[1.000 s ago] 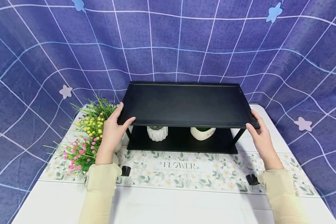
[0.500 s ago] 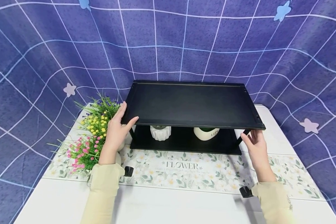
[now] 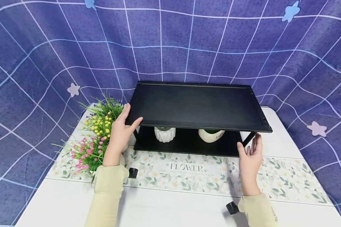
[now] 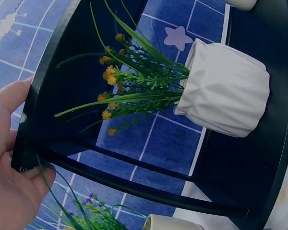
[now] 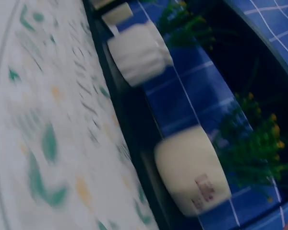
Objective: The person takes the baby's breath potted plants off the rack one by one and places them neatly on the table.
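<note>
A black two-tier shelf stands on the table. My left hand grips the front left corner of its top board, thumb over the front edge and fingers along the side. Below the front right corner, my right hand is beside the post, fingers fairly straight and holding nothing; whether it touches the post I cannot tell. On the lower board sit a white ridged pot with orange flowers and a cream pot with lettering. The top board hides their plants in the head view.
Potted artificial flowers, pink, yellow and blue, crowd the table left of the shelf, close to my left forearm. A floral strip lettered FLOWER crosses the white table. A blue gridded cloth hangs behind.
My right hand has let go of the top board's front right corner and moved down and left beside the post. My left hand keeps its grip. The whole view has shifted slightly.
</note>
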Demonstrator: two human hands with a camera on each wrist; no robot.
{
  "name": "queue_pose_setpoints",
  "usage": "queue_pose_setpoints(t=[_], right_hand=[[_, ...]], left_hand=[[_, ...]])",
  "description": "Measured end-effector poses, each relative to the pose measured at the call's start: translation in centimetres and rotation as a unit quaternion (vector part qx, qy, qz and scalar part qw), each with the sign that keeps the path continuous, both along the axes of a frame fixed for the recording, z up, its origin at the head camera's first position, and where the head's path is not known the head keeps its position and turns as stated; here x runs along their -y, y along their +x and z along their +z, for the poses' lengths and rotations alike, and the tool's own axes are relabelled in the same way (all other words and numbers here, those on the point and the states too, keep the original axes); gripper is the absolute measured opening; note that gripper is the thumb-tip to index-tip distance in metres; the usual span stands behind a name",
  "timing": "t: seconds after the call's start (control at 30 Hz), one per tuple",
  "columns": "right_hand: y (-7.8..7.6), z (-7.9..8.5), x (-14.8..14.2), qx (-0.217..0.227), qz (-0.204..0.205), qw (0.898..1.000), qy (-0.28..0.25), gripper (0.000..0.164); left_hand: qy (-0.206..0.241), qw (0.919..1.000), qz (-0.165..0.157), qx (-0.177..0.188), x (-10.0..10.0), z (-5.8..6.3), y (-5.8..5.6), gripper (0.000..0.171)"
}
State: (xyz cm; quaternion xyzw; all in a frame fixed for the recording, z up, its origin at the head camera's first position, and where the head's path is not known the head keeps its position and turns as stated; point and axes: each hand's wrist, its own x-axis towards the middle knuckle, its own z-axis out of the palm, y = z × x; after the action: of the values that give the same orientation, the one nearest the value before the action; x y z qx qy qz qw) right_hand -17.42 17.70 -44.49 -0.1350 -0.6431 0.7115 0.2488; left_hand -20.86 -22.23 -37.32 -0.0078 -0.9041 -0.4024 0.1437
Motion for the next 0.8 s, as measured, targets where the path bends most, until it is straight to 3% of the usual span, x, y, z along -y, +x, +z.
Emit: queue_pose_setpoints(t=[0.17, 0.27, 0.4, 0.63, 0.8], right_hand=[[0.2, -1.1, 2.4, -0.040, 0.006, 0.998, -0.043, 0.076], [0.1, -1.7, 3.9, -0.055, 0.005, 0.998, -0.043, 0.072], [-0.3, -2.4, 5.8, -0.069, 0.008, 0.997, -0.023, 0.063], [-1.3, -2.8, 8.4, -0.067, 0.058, 0.996, 0.012, 0.056], [-2.2, -2.9, 10.1, -0.023, 0.121, 0.989, 0.081, 0.057]], left_hand=[[0.000, 1.0000, -0.001, -0.001, 0.0, -0.1, 0.0, 0.078], [0.000, 1.0000, 0.000, -0.003, 0.0, -0.1, -0.1, 0.077], [-0.002, 0.9999, 0.008, -0.007, 0.1, -0.2, -0.1, 0.077], [0.000, 0.9999, 0.015, -0.008, 0.0, -0.3, -0.1, 0.076], [0.011, 0.9998, 0.015, -0.008, -0.1, -0.3, 0.0, 0.076]])
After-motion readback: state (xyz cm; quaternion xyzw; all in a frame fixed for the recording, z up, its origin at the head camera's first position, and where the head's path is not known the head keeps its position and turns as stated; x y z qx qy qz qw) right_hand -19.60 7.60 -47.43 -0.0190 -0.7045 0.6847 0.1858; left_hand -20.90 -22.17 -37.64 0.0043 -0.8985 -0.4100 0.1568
